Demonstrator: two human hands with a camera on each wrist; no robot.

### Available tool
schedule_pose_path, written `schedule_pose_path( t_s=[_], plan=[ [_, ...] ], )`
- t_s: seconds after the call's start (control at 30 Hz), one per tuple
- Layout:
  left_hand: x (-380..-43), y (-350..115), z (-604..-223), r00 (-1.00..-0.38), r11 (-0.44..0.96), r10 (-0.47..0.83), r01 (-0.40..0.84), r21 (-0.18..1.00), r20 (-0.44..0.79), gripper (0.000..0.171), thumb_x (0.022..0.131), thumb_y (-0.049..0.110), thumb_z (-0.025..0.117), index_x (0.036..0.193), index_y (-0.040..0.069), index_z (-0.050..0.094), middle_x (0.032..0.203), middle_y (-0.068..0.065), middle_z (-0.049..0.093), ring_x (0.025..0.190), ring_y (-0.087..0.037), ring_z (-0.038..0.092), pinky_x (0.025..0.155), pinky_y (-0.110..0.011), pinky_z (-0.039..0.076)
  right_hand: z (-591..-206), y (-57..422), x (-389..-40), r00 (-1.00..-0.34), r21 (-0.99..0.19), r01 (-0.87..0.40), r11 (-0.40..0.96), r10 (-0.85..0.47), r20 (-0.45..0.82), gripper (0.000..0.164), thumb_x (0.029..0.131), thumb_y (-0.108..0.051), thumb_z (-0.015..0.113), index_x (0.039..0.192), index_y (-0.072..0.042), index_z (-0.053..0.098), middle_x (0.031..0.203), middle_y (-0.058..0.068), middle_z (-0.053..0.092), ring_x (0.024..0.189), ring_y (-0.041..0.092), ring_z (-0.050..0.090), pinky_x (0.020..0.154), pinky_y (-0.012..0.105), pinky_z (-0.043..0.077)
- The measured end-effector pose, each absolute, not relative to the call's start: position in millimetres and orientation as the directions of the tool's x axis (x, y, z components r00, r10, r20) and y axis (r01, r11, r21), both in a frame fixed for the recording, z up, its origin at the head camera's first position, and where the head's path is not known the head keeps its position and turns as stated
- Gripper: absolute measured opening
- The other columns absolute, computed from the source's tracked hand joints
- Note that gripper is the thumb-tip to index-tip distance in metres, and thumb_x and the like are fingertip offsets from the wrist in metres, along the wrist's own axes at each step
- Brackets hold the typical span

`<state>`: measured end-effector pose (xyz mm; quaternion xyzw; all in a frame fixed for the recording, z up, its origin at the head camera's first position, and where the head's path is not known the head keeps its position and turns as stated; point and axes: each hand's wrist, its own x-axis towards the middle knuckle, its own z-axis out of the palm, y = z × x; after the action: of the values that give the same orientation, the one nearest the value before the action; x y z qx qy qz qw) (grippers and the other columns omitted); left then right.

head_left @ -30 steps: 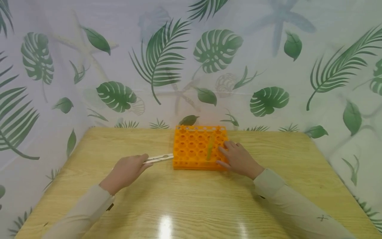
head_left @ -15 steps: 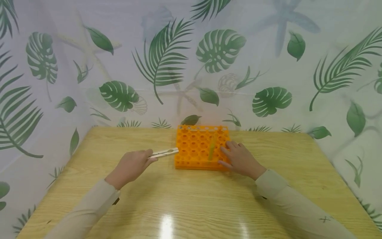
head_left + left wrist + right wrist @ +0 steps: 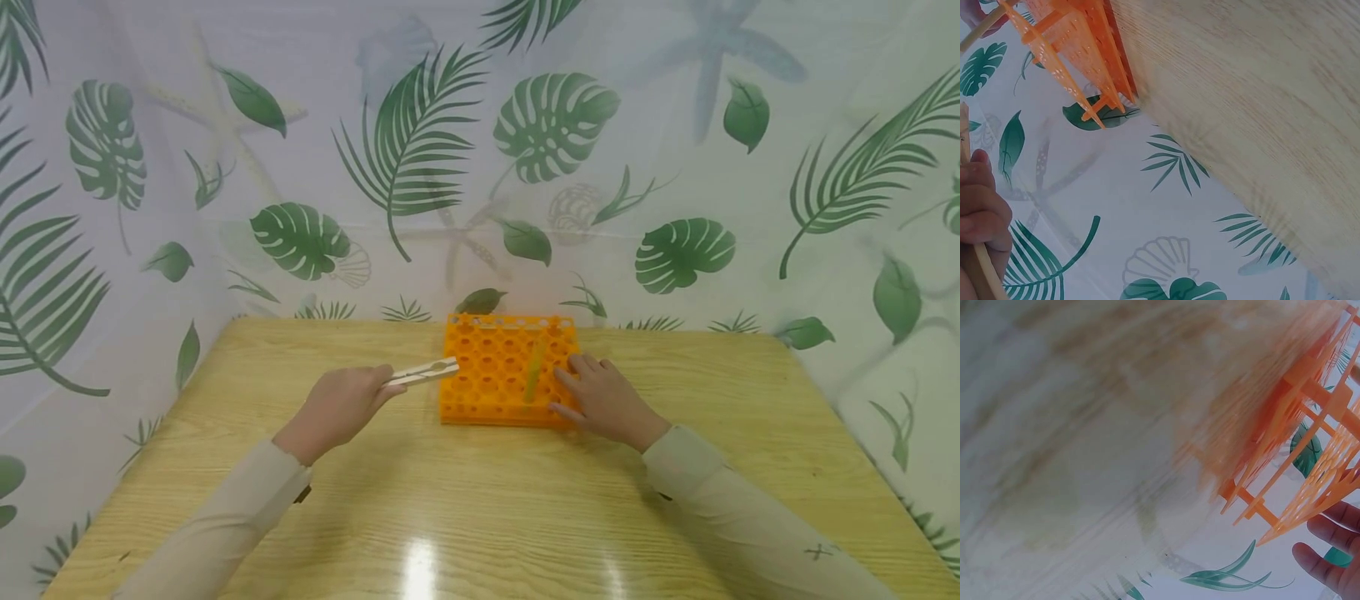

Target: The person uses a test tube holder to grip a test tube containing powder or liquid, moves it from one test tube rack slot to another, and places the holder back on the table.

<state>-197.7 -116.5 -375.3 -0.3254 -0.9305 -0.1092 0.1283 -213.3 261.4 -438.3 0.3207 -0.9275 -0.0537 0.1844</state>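
My left hand [image 3: 337, 408] grips a wooden test tube holder [image 3: 423, 372] shaped like a long clothespin. Its far tip overlaps the left edge of an orange test tube rack [image 3: 480, 413], with no tube in the tip. One slim yellowish test tube [image 3: 534, 373] stands slightly tilted in the rack's right half. At the rack's right end rests my right hand [image 3: 611, 404], fingers spread over the top and thumb near the front. In the right wrist view, its fingers [image 3: 1334, 534] lie along the rack's edge. The left wrist view shows the left hand [image 3: 982, 212] around the holder's wood.
The rack stands near the back of a light wooden table [image 3: 480, 517]. Behind and beside the table hangs a white cloth [image 3: 585, 275] printed with green leaves, starfish and shells.
My left hand has moved right and away from me, raising the holder so its tip now overlaps the rack's left edge. The right hand stays at the rack's right end.
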Motion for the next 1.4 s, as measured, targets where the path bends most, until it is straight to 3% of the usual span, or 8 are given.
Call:
schedule_pose_path(
  t_s=[1.4],
  plan=[
    [-206.2, -95.2, -351.6, -0.69, 0.768, 0.573, 0.641, 0.005, 0.442, 0.034, 0.092, 0.031, 0.058, 0.07, 0.01, 0.044, 0.054, 0.005, 0.023, 0.044, -0.01, 0.018, 0.043, -0.023, 0.015, -438.4, 261.4, -214.9, -0.738, 0.213, -0.574, 0.791, -0.612, 0.285, 0.043, 0.087, -0.049, 0.061, 0.106, -0.011, 0.057, 0.091, 0.01, 0.049, 0.081, 0.025, 0.047, 0.065, 0.038, 0.041]
  ],
)
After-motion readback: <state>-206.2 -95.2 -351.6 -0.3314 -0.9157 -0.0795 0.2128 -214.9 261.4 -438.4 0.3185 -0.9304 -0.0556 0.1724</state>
